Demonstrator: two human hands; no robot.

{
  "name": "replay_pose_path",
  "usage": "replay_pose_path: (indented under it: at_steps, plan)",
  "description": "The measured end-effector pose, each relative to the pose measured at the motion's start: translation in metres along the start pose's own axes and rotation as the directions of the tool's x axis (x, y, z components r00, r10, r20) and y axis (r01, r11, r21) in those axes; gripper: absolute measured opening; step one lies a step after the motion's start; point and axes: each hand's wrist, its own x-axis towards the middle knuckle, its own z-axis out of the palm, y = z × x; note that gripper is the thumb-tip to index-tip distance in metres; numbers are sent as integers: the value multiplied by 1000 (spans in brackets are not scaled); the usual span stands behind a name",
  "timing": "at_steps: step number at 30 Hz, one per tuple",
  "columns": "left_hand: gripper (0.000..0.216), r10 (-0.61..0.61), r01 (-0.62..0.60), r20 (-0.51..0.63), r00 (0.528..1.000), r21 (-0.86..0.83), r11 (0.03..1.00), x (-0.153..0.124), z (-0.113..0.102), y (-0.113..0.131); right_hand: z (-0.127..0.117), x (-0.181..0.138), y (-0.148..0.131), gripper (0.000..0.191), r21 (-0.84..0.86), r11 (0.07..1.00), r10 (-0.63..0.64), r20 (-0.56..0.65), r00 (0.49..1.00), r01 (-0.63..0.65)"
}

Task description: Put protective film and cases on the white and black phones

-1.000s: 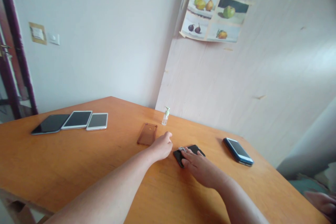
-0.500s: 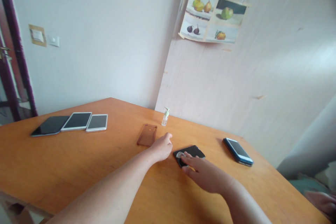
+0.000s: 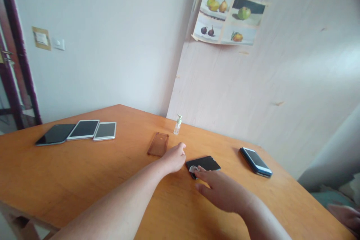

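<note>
black phone (image 3: 206,162), pale wad (image 3: 192,169) now nearer its front corner under outspread right hand (image 3: 221,188), left hand (image 3: 176,157) clenched

Smooth wood, glossy black and see-through plastic.
The table (image 3: 98,180) seems to be of orange-brown wood, smooth, with a soft shine. The black phone (image 3: 207,162) has a glossy face; the whitish wad (image 3: 192,169) on it looks thin and translucent, but its material I cannot tell. The phone case (image 3: 158,144) looks like brown transparent plastic, the pump bottle (image 3: 177,129) like clear plastic. The wall board (image 3: 239,90) shows matt, wood-like grain.
</note>
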Motion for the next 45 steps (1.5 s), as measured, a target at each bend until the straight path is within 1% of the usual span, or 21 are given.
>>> replay_pose_path:
  at_steps: [3,4,7,9,11,13,16,18,20,22,24,26,29,32,36,40,43,45]
  plan:
    - [39,21,-22,17,1000,13,1000,-3,1,3,-1,13,30,51,-18,993,118,-48,992,-119]
    - [43,35,-36,24,999,23,999,-5,2,5,-1,18,42,49,-27,988,148,-61,987,-150]
    - [71,117,-122,60,991,95,988,-12,3,14,1,28,68,45,-49,968,238,-114,965,-244]
    - [86,191,-205,94,977,169,964,-17,3,21,1,30,73,42,-65,961,259,-114,959,-268]
    - [86,235,-257,119,965,229,939,-19,2,25,-1,28,69,39,-81,956,273,-101,957,-281]
    - [72,250,-275,124,960,268,923,-19,2,26,-6,23,59,42,-79,951,292,-85,953,-299]
    - [51,244,-265,107,964,292,919,-16,2,21,-13,14,43,49,14,959,282,-52,958,-281]
    - [47,227,-242,85,970,285,928,-14,3,17,-16,13,39,45,94,963,260,-63,964,-254]
    - [43,213,-225,75,974,266,937,-12,5,13,-15,15,43,35,141,956,275,-140,951,-255]
    - [39,199,-209,65,978,257,944,-11,7,10,-12,22,53,29,159,948,310,-262,914,-276]
    - [40,177,-179,34,984,264,948,-9,7,8,-6,28,66,32,164,945,324,-349,879,-283]
    - [40,152,-144,-7,988,279,950,-8,7,7,2,35,75,38,166,951,304,-377,875,-259]
    - [38,126,-111,-33,991,298,948,-7,5,6,13,41,82,47,157,968,240,-358,902,-195]
    - [35,121,-108,-24,992,309,945,-6,4,6,16,44,82,50,113,974,221,-327,919,-194]
    - [26,122,-108,-25,992,312,944,-5,3,6,9,42,75,41,76,972,235,-284,930,-222]
    - [28,69,-55,-45,997,257,965,-1,1,3,3,37,58,29,53,970,242,-218,946,-236]
    - [31,29,-22,-31,999,218,976,1,1,0,4,34,47,25,59,981,194,-215,957,-185]
    - [33,24,-19,-19,1000,209,978,2,2,-1,4,33,44,24,88,978,204,-231,951,-188]
